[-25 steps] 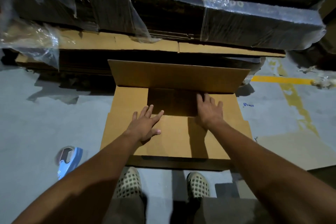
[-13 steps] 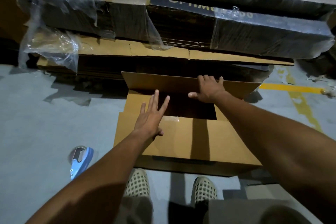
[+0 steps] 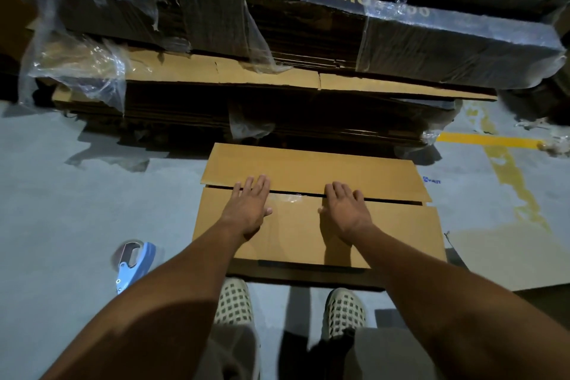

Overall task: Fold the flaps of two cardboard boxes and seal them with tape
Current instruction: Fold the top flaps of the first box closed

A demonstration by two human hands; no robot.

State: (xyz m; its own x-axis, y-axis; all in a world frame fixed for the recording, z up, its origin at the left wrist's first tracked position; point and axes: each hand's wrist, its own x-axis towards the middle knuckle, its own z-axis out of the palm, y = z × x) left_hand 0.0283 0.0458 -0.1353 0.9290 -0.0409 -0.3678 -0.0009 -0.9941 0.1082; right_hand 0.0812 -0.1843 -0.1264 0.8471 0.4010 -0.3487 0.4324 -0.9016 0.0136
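- Nearest, just behind both hands: two perforated pale shoes [image 3: 233, 302] planted on the grey floor [image 3: 77, 194], toes tucked against the near side of the cardboard box [image 3: 401, 237].
- Left of the left forearm, well apart from the box: blue tape dispenser [image 3: 134, 265] lying on the floor.
- Left hand [image 3: 246, 210] and right hand [image 3: 347, 213] both flat and unclenched, palms down on the near flap [image 3: 293, 234], grasping nothing.
- Fingertips of both reaching the seam, left ones touching the edge of the far flap [image 3: 314, 170].
- Both flaps folded down, narrow dark gap showing along the seam between and to the right of the hands; small shiny patch of clear tape [image 3: 288, 199] between the hands.
- Beyond the fingertips: stack of flattened cardboard [image 3: 246, 71], partly wrapped in torn clear plastic film [image 3: 77, 65].
- Far right of the right hand: yellow floor line [image 3: 487, 140].
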